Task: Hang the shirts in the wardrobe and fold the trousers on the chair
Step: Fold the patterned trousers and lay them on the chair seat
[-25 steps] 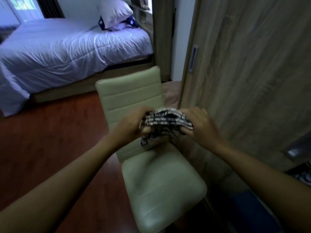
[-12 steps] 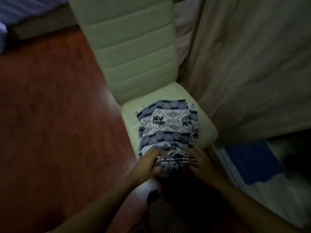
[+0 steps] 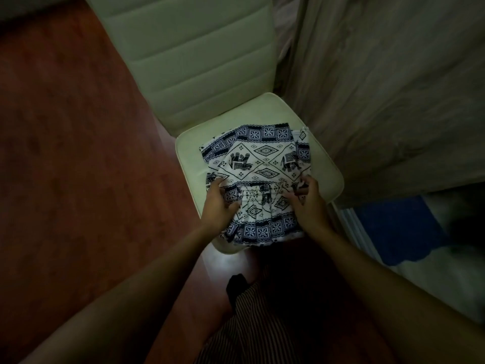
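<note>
**Folded trousers lie on the chair seat, both hands on them**

The white and dark blue elephant-print trousers [image 3: 265, 164] lie as a folded packet on the seat of the cream padded chair [image 3: 191, 61], which has a ribbed backrest. The packet covers most of the seat and its near edge reaches the front edge of the seat. A gathered part of the cloth (it looks like the elastic waistband) lies on top of the near half, between the two hands.

The left hand [image 3: 219, 206] rests on the left side of the trousers. Its fingers lie mostly straight on the cloth and the thumb touches the gathered part. The right hand [image 3: 308, 203] is on the right side, and its fingers are bent and pinch the edge of the upper layer of the cloth.

Just beside the chair, on the right, stands the grey-brown wood-grain wardrobe door [image 3: 393, 88]. Under the chair and to the left is the reddish-brown wooden floor [image 3: 65, 153]. A dark blue piece of cloth [image 3: 399, 229] lies low on the right, past the door. At the bottom of the view there is a dark striped garment [image 3: 257, 327], near the person's legs.
</note>
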`<state>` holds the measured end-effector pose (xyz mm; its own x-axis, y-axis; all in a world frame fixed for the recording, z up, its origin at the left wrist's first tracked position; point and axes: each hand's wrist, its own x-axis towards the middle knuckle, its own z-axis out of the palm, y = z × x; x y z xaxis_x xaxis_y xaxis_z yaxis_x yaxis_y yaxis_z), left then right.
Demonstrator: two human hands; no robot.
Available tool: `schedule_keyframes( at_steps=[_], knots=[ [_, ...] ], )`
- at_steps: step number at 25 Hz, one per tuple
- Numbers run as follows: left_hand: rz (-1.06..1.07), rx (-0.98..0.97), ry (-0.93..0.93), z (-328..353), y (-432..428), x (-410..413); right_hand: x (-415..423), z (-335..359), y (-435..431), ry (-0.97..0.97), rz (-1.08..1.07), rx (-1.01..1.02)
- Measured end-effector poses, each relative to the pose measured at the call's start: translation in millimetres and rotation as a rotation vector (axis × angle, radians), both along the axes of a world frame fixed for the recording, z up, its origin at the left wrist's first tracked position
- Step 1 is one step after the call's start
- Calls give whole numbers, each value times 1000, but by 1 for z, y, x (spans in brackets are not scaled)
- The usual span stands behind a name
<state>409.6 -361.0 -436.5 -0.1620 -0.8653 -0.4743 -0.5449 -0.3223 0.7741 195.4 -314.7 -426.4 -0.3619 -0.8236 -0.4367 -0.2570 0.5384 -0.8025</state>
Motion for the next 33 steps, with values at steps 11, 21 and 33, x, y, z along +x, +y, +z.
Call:
schedule_keyframes(
  at_steps=[11,21,33],
  knots=[
    [-905,-698,-600,-33,60,36,-14,-51,66,887,1069,-34],
    [-762,-285,-335,-10,18,31,-29,-54,32,535,808,-303],
    [67,110,171,26,-80,35,-28,11,-97,-39,56,-119]
  ],
)
